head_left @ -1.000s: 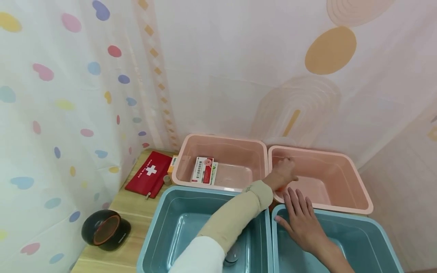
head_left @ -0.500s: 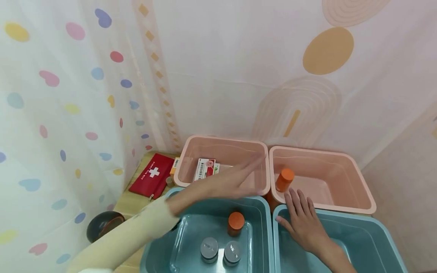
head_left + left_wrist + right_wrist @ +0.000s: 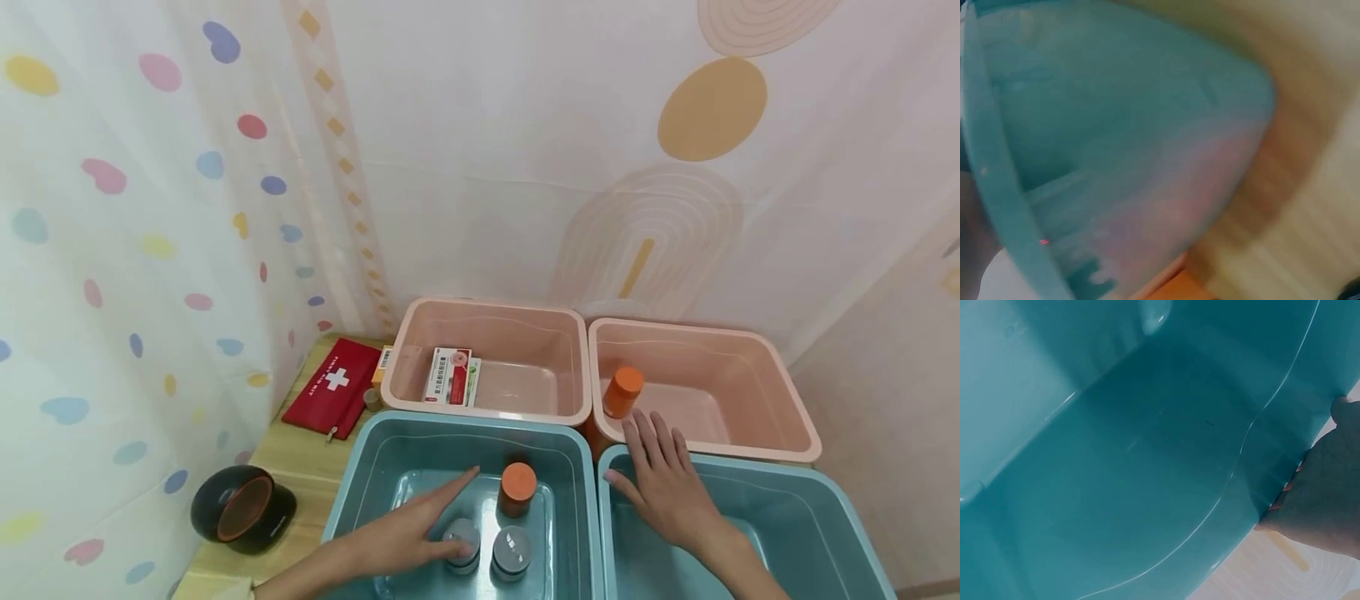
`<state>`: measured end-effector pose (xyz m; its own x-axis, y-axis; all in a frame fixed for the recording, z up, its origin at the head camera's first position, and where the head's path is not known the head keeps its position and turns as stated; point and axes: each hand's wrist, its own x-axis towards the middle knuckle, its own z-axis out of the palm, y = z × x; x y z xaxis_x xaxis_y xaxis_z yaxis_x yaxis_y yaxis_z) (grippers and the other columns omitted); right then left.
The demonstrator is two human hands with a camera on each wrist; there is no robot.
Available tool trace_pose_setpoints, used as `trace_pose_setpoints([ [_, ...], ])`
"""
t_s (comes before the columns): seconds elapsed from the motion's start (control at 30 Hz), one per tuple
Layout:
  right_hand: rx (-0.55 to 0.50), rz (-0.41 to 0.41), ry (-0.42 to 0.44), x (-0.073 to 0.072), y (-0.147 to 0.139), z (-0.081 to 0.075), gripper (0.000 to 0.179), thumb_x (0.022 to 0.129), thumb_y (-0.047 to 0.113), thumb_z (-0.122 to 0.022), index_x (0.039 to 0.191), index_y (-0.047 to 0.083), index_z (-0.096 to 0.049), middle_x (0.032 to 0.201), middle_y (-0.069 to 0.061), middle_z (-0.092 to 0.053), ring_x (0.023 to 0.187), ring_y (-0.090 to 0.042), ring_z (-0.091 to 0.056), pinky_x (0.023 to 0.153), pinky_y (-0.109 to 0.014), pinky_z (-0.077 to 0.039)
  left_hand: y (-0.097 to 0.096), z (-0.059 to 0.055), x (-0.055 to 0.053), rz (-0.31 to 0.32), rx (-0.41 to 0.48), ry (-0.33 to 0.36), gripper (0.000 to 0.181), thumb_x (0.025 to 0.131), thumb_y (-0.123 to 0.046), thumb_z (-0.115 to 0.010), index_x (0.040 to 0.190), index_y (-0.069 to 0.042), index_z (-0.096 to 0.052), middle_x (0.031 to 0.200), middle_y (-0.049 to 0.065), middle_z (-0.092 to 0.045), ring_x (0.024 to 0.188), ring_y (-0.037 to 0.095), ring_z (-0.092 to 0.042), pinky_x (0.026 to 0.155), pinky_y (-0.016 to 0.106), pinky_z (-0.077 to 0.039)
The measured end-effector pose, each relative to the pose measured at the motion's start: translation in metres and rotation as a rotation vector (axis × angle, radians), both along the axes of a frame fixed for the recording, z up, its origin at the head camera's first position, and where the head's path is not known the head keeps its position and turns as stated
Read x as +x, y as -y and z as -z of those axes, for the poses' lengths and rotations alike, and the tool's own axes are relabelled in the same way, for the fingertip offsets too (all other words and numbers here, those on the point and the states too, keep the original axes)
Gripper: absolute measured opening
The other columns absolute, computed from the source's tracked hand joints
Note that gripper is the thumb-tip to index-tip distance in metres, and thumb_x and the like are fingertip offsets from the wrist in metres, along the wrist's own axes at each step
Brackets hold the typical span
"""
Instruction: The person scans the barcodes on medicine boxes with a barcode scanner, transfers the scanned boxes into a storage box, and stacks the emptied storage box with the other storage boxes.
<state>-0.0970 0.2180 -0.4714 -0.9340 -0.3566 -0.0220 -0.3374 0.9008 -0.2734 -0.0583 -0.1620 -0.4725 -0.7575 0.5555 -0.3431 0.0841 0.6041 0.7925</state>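
My left hand [image 3: 405, 533] hovers over the left blue basin [image 3: 348, 475] with its fingers extended. Its thumb overlaps a grey-lidded jar [image 3: 463, 532] in the head view; whether it touches the lid I cannot tell. A second grey-lidded jar [image 3: 512, 550] and an orange-capped bottle [image 3: 517, 483] stand beside it in that basin. Another orange-capped bottle [image 3: 624, 390] stands in the right pink basin [image 3: 780, 387]. My right hand [image 3: 667, 492] rests, fingers straight, on the rim of the right blue basin [image 3: 832, 492]. The left wrist view is blurred.
The left pink basin [image 3: 517, 315] holds medicine boxes [image 3: 450, 377]. On the wooden table [image 3: 300, 458] lie a red first aid pouch [image 3: 333, 387] and a black rounded object [image 3: 242, 508]. A patterned curtain [image 3: 465, 167] hangs behind the basins.
My left hand has let go of the orange-capped bottle in the right pink basin and moved back left over the left blue basin. The right hand has stayed on the rim.
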Motion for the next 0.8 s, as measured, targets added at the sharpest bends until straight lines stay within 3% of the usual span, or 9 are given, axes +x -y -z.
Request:
trace_pose_setpoints([
  [0.23, 0.003, 0.007, -0.003, -0.001, 0.001, 0.002, 0.085, 0.108, 0.043, -0.067, 0.167, -0.009, -0.033, 0.175, -0.034, -0.027, 0.162, -0.057, -0.021, 0.129, -0.076, -0.017, 0.001, 0.029, 0.007, -0.08, -0.003, 0.117, 0.103, 0.093, -0.017, -0.09, 0.172, 0.001, -0.026, 0.173, 0.024, -0.04, 0.155, 0.046, -0.046, 0.123, 0.07, -0.035],
  [0.4, -0.014, 0.007, -0.001, 0.0, 0.0, 0.003, 0.085, 0.108, 0.043, -0.068, 0.167, -0.009, -0.033, 0.176, -0.034, -0.027, 0.162, -0.057, -0.021, 0.129, -0.077, -0.017, -0.003, 0.045, 0.006, -0.055, -0.049, 0.171, 0.109, 0.09, -0.015, -0.093, 0.171, 0.006, -0.023, 0.17, 0.03, -0.043, 0.155, 0.045, -0.047, 0.125, 0.068, -0.035],
  [0.53, -0.017, 0.008, 0.008, -0.001, 0.0, 0.003, 0.087, 0.108, 0.045, -0.066, 0.167, -0.009, -0.032, 0.176, -0.033, -0.025, 0.163, -0.057, -0.02, 0.129, -0.077, -0.016, -0.007, 0.052, 0.003, -0.04, -0.104, 0.156, 0.109, 0.09, -0.023, -0.093, 0.17, 0.004, -0.024, 0.165, 0.031, -0.048, 0.151, 0.046, -0.051, 0.124, 0.065, -0.04],
  [0.8, -0.019, 0.015, 0.009, -0.001, -0.001, 0.005, 0.088, 0.108, 0.045, -0.067, 0.168, -0.008, -0.031, 0.177, -0.032, -0.025, 0.163, -0.056, -0.018, 0.129, -0.077, -0.015, -0.01, 0.048, 0.006, -0.1, -0.011, 0.144, 0.085, 0.088, -0.013, -0.093, 0.163, -0.01, -0.052, 0.155, 0.022, -0.062, 0.135, 0.037, -0.063, 0.118, 0.072, -0.042],
])
